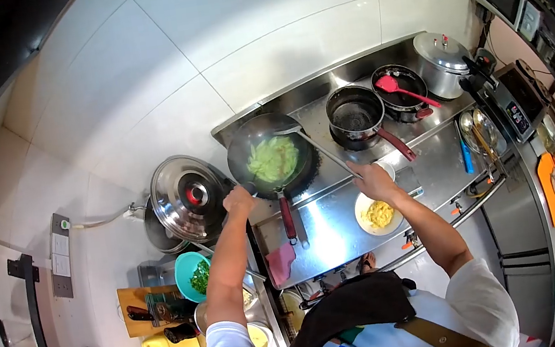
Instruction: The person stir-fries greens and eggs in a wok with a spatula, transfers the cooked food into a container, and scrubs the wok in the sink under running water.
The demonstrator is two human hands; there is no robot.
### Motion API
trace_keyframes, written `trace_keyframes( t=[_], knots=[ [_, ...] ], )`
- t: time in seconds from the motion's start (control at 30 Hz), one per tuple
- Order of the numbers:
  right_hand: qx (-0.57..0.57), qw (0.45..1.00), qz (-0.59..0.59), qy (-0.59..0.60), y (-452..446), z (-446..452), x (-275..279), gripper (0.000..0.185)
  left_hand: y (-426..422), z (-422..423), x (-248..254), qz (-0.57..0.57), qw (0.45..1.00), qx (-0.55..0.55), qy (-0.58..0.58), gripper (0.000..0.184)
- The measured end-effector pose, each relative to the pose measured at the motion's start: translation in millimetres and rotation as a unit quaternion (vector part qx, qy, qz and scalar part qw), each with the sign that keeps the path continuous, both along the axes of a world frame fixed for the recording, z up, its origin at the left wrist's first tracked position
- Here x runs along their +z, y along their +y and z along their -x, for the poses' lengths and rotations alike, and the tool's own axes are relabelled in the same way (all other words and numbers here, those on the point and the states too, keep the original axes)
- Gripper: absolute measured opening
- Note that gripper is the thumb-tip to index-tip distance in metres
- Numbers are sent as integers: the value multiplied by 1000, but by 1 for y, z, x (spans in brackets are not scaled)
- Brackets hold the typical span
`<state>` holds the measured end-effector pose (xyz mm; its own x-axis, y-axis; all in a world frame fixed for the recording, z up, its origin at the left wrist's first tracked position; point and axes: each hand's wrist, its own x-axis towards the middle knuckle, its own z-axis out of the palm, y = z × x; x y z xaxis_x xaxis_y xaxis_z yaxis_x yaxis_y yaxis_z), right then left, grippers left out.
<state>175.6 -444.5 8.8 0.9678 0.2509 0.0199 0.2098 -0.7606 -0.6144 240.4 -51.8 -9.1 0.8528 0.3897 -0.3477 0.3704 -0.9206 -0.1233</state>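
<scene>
My right hand [375, 182] is closed around the long handle of a metal spatula [326, 152], whose head rests at the upper right of the wok [240, 152]. Pale green vegetable slices [273, 159] lie in the wok, on the left burner. Its dark red handle [287, 219] points towards me, with neither hand on it. My left hand [238, 201] is closed on a black handle at the wok's lower left rim; its far end is hidden by my fingers. Below my right hand sits a white bowl [364, 222] of cooked yellow egg [380, 214].
Left of the wok stands a lidded pan [180, 187], near a turquoise bowl [183, 275] of chopped greens. Two dark pans [354, 111] and a pressure cooker [445, 64] occupy the stove's right side. A pink cloth [281, 264] lies at the front left edge.
</scene>
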Motion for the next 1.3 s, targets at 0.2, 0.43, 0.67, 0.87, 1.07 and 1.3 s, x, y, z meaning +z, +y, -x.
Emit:
trace_keyframes(
  t=[0.2,0.43,0.67,0.87,1.07,1.3],
  knots=[
    [25,999,19,9,-1,1,6,50,23,30,-13,16,1000,-6,16,59],
    [148,965,215,-12,11,-21,68,38,6,65,-39,203,935,40,-288,68],
    [193,940,282,-1,60,-39,55,27,1,123,-11,317,824,90,-461,71],
    [104,978,179,-12,112,-41,-8,31,17,197,4,325,778,157,-515,68],
    [91,980,174,-15,126,-73,-56,35,61,292,-4,320,718,238,-570,81],
    [171,940,293,-34,102,-19,27,25,120,426,35,121,620,346,-694,73]
  ],
)
